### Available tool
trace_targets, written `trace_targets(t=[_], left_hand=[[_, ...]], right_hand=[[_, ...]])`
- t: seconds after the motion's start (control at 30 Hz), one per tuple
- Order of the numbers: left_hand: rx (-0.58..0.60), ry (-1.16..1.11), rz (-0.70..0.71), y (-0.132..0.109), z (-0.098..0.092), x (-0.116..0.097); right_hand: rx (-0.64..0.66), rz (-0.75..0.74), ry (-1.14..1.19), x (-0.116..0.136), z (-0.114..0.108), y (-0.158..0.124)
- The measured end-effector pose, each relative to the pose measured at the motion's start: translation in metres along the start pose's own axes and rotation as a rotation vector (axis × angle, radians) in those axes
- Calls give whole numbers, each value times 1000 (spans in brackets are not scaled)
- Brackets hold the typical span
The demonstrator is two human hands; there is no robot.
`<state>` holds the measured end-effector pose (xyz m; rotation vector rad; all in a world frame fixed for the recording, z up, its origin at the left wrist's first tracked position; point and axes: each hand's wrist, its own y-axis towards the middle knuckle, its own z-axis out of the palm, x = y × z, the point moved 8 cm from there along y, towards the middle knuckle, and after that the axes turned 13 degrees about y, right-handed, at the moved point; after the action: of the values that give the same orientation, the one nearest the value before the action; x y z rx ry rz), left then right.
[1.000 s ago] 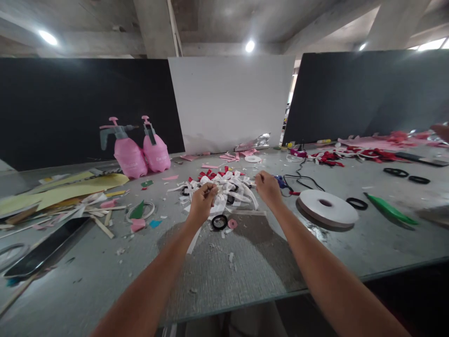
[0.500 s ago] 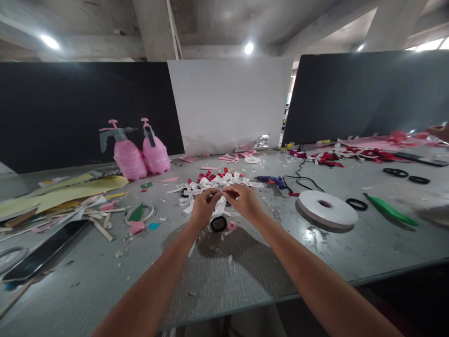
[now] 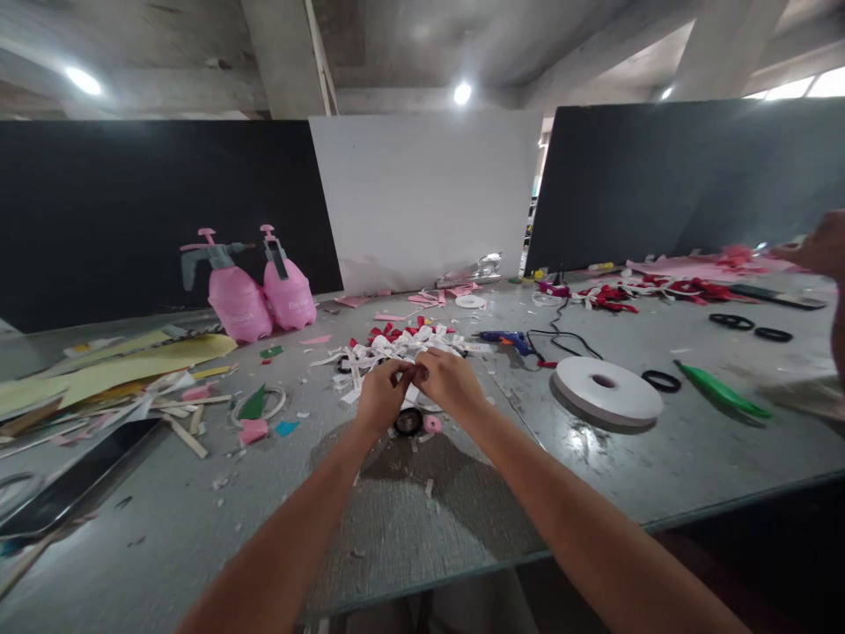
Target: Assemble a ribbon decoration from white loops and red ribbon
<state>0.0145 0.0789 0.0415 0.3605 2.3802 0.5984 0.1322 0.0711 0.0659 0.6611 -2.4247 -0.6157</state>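
Note:
My left hand (image 3: 379, 396) and my right hand (image 3: 447, 381) meet fingertip to fingertip over the grey table (image 3: 409, 519), both pinched on a small piece of white ribbon (image 3: 413, 392). Just behind them lies a heap of white and red ribbon bows (image 3: 396, 345). Beneath my hands sit a small black ring (image 3: 407, 421) and a pink disc (image 3: 432, 423).
A large white ribbon roll (image 3: 606, 391) and a blue glue gun (image 3: 507, 338) lie to the right, with black rings (image 3: 661, 380) and a green strip (image 3: 721, 390). Two pink spray bottles (image 3: 264, 295), yellow paper (image 3: 112, 365) and a phone (image 3: 72, 484) are left. Another person's hand (image 3: 822, 246) shows far right.
My right hand came in from the bow heap to join my left hand. Both now pinch the ribbon piece close together.

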Motion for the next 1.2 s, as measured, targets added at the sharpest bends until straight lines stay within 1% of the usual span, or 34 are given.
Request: trace_targets(t=[0.07, 0.13, 0.2, 0.27, 0.33, 0.4, 0.5, 0.57, 0.67, 0.77, 0.83, 0.9, 1.0, 1.13, 1.2], left_hand=[[-15, 2, 30, 0, -4, -3], [-45, -27, 62, 2, -12, -6], [-75, -124, 39, 5, -19, -2], [-52, -294, -40, 10, -21, 7], [32, -481, -113, 13, -16, 12], [111, -605, -139, 14, -11, 11], [149, -655, -128, 13, -9, 5], [155, -620, -115, 12, -9, 2], [150, -544, -104, 11, -7, 2], [130, -504, -92, 11, -7, 4], [113, -479, -83, 10, -7, 5], [96, -444, -72, 10, -8, 5], [71, -361, -50, 10, -8, 5], [56, -240, -24, 7, -5, 4], [53, -200, -14, 6, -4, 3]], right_hand=[[-21, 18, -14, -11, -6, 2], [-77, 94, 3, -34, -17, 3], [-157, 168, 107, -57, -29, 2], [-220, 172, 287, -68, -35, 2], [-256, 139, 462, -67, -34, 3], [-265, 115, 615, -57, -27, 5], [-258, 100, 816, -42, -17, 5], [-242, 63, 862, -32, -16, 4], [-232, -37, 753, -17, -23, -1], [-286, -99, 576, -7, -29, -7], [-294, -119, 498, -3, -29, -8], [-271, -136, 450, 0, -26, -8], [-230, -136, 362, 2, -22, -7], [-201, -86, 222, 2, -18, -7], [-198, -51, 214, -1, -16, -6]])
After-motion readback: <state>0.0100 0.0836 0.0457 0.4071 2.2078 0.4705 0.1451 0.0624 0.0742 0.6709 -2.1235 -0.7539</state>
